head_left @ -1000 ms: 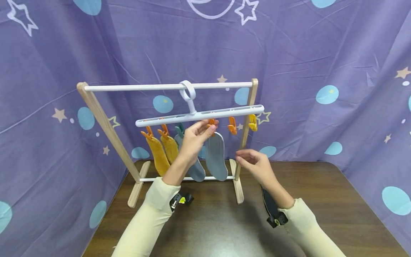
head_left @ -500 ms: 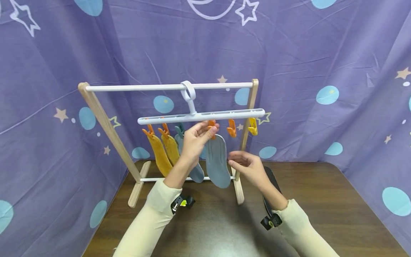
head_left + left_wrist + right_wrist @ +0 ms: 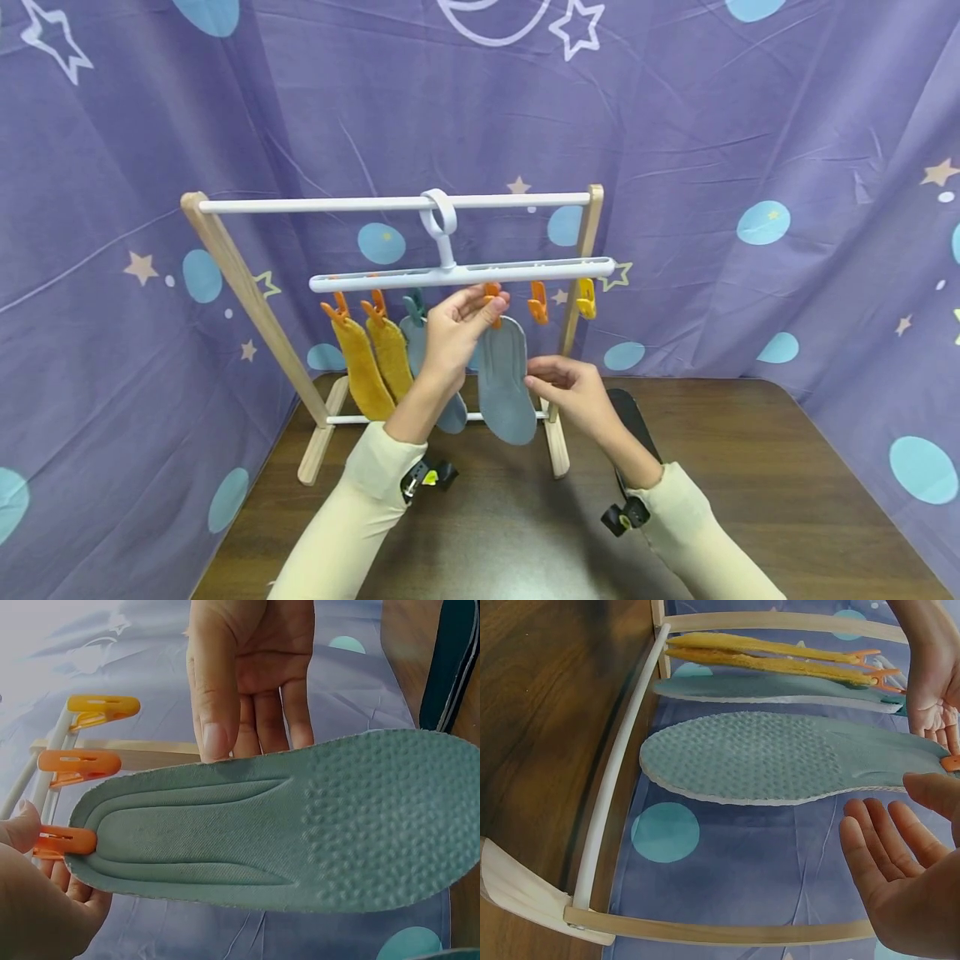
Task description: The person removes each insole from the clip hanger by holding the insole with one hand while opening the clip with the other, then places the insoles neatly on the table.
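Observation:
My left hand [image 3: 452, 333] pinches an orange clothespin [image 3: 69, 840] under the white hanger [image 3: 525, 272]. From this clothespin hangs a grey-green insole [image 3: 504, 387], its narrow end in the clip and its bumpy, wider end downward. My right hand [image 3: 573, 390] is at the insole's right edge, fingers loosely bent. In the left wrist view its thumb tip [image 3: 216, 739] meets the edge or lies just in front; I cannot tell if they touch. Left of my left hand, a second grey-green insole [image 3: 780, 690] and two yellow fuzzy insoles [image 3: 360, 367] hang from clothespins.
A wooden rack [image 3: 247, 292] with a white top bar [image 3: 315, 205] bears the hanger. An orange clothespin [image 3: 537, 302] and a yellow one [image 3: 587, 298] hang at the right with nothing in them. A dark flat item [image 3: 632, 421] lies on the brown table [image 3: 750, 483] behind my right forearm.
My right hand has moved left to the edge of the grey-green insole. That insole has turned to face me more and sits slightly lower. The hanger has tilted toward level.

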Tool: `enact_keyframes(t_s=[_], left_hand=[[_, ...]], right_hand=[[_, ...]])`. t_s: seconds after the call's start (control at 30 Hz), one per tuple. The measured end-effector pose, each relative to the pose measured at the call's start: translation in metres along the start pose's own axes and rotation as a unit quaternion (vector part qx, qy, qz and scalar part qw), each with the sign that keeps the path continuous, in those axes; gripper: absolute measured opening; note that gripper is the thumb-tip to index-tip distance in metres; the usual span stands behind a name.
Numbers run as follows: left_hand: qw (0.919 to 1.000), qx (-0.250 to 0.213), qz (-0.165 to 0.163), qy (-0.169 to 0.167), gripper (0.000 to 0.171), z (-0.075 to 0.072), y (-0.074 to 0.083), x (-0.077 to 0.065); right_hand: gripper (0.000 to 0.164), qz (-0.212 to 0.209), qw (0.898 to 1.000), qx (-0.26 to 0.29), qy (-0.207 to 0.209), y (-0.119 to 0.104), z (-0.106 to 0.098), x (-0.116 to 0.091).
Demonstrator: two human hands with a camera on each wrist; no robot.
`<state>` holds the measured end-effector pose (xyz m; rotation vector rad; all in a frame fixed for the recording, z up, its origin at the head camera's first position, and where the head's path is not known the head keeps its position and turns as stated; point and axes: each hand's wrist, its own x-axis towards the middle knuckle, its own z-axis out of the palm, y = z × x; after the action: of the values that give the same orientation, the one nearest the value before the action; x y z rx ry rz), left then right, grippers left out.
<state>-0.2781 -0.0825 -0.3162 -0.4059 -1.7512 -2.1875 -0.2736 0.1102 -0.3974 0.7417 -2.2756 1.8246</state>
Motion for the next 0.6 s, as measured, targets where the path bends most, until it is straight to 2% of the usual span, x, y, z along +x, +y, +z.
enact_keyframes(t_s=[0.27,0.6], left_hand=[[0.9999,0.01,0.0,0.013,0.032,-0.003,-0.001,-0.001],[0.9999,0.01,-0.003,0.013,0.034,-0.007,-0.001,0.0]], right_hand=[[0.027,0.015,1.0,0.0,0.004,0.005,0.007,0.006],[0.027,0.024,0.999,0.023,0.005,-0.001,0.016,0.011]])
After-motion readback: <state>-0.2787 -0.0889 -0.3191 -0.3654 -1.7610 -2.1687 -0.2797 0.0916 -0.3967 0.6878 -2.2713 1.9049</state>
